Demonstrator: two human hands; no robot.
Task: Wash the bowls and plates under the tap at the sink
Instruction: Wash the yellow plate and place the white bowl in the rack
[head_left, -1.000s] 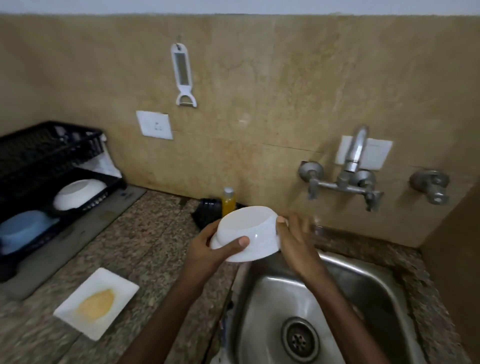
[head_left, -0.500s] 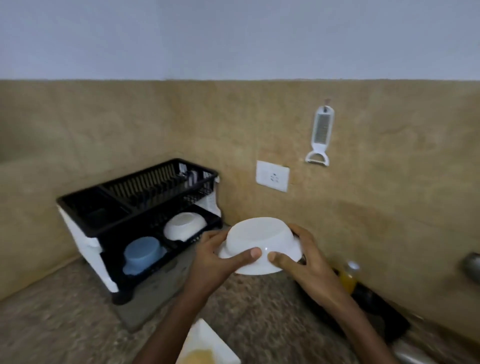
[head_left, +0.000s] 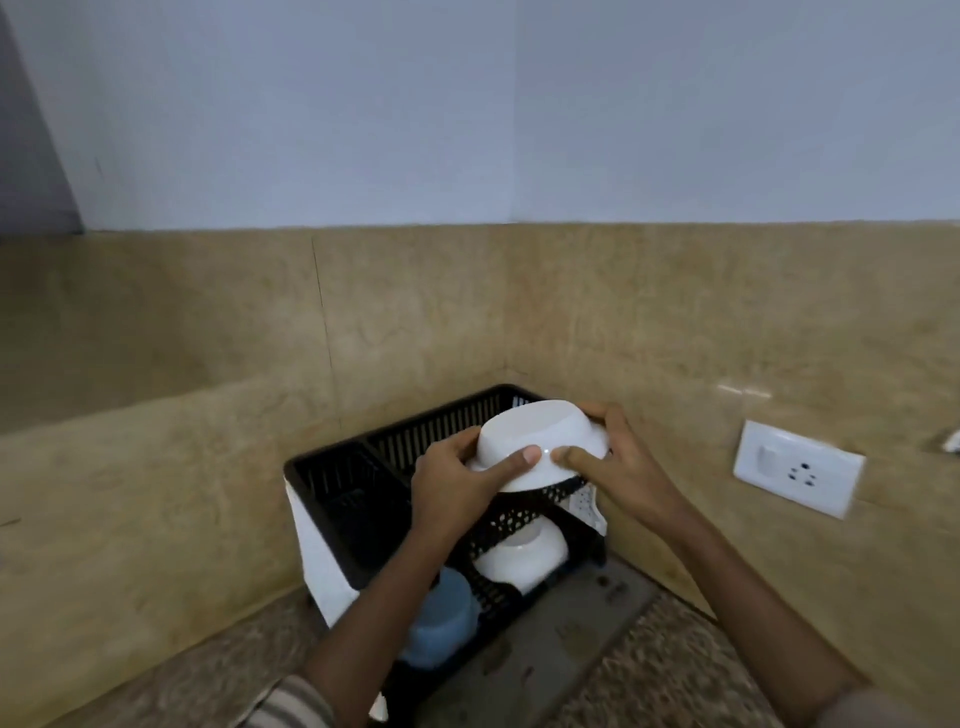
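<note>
I hold a white bowl (head_left: 540, 436) upside down over the top tier of a black two-tier dish rack (head_left: 363, 483) in the wall corner. My left hand (head_left: 462, 483) grips its left rim, thumb on the near side. My right hand (head_left: 618, 462) grips its right rim, fingers curled over the far edge. On the lower tier lie another white bowl (head_left: 524, 561) and a blue bowl (head_left: 441, 618), both upside down. The sink and tap are out of view.
A white wall socket (head_left: 797, 467) sits on the beige tiled wall to the right. A grey mat (head_left: 566, 654) lies under the rack on the speckled granite counter (head_left: 670, 675).
My view swung left from the sink to the rack. Both hands carried the white bowl from the sink over to above the rack's top tier.
</note>
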